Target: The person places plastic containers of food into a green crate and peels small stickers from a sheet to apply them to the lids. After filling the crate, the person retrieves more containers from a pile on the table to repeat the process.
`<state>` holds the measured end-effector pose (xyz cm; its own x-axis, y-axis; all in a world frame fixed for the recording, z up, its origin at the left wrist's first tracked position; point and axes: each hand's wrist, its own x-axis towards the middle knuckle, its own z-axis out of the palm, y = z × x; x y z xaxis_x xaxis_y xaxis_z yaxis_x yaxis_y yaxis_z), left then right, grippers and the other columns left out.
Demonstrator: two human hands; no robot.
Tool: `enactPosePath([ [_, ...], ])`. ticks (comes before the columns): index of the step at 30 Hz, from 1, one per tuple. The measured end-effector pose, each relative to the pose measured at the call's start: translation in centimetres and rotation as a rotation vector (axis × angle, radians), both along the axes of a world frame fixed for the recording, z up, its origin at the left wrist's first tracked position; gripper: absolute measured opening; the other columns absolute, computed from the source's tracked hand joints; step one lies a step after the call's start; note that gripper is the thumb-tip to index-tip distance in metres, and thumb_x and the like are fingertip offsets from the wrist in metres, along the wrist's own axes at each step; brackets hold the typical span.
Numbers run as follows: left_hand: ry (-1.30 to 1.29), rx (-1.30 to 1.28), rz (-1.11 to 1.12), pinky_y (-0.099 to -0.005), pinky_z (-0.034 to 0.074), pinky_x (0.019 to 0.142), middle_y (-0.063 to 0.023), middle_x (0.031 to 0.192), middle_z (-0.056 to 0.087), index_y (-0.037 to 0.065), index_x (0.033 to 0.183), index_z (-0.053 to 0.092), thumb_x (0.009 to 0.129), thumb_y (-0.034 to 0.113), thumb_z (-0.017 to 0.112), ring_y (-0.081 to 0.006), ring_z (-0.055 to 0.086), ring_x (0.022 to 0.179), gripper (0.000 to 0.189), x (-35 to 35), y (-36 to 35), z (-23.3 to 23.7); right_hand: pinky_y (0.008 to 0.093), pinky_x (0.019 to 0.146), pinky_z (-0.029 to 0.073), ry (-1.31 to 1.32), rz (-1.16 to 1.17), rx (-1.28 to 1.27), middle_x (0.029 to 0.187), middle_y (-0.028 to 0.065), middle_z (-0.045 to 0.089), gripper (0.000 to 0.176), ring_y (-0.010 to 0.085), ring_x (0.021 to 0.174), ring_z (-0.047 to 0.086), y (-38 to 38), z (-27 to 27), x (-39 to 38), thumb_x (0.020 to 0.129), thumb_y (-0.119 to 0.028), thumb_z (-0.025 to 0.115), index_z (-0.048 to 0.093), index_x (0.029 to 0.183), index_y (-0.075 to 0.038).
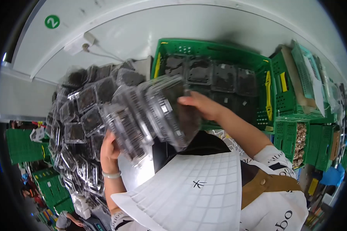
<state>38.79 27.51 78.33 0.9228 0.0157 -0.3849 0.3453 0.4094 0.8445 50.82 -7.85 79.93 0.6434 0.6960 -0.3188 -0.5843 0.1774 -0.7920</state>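
A row of several clear plastic clamshell boxes [164, 109], dark inside, is squeezed on edge between my two hands above the work surface. My left hand [109, 148] presses against the lower left end of the row, its fingers partly hidden by the boxes. At the upper right end, my right hand [202, 106] grips the last box with the thumb on top; its other fingers are out of sight. Just beyond stands a green crate [216, 46] with similar boxes [224, 77] laid flat in rows. To the left lies a big pile of such boxes [79, 115].
A wall socket [79, 43] with a cable is behind the pile. More green crates [289, 88] stand at the right, one holding small brownish items [300, 144]. Stacked green crates [52, 188] and another person's arm [74, 219] show at the lower left. A white hat brim [189, 188] covers the lower middle.
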Motion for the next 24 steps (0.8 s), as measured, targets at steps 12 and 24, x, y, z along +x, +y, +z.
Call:
enactPosePath([
  [12, 0.353, 0.214, -0.644, -0.0340, 0.050, 0.089, -0.0128, 0.116, 0.063, -0.004, 0.129, 0.049, 0.082, 0.024, 0.075, -0.0219, 0.063, 0.103, 0.061, 17.0, -19.1, -9.8, 0.0377, 0.088, 0.053, 0.372, -0.455, -0.447, 0.113, 0.0120, 0.064, 0.055, 0.0232, 0.101, 0.064, -20.7, -12.9, -2.6, 0.079, -0.029, 0.077, 0.057, 0.121, 0.002],
  [24, 0.024, 1.129, -0.387, -0.0399, 0.045, 0.095, -0.0276, 0.117, 0.059, -0.008, 0.125, 0.048, 0.090, 0.030, 0.065, -0.0371, 0.058, 0.112, 0.054, 16.7, -12.6, -13.9, 0.0333, 0.092, 0.048, -0.433, -0.349, -1.323, 0.110, 0.0145, 0.065, 0.055, 0.0249, 0.101, 0.063, -28.8, -11.0, -4.6, 0.082, -0.027, 0.073, 0.054, 0.124, 0.005],
])
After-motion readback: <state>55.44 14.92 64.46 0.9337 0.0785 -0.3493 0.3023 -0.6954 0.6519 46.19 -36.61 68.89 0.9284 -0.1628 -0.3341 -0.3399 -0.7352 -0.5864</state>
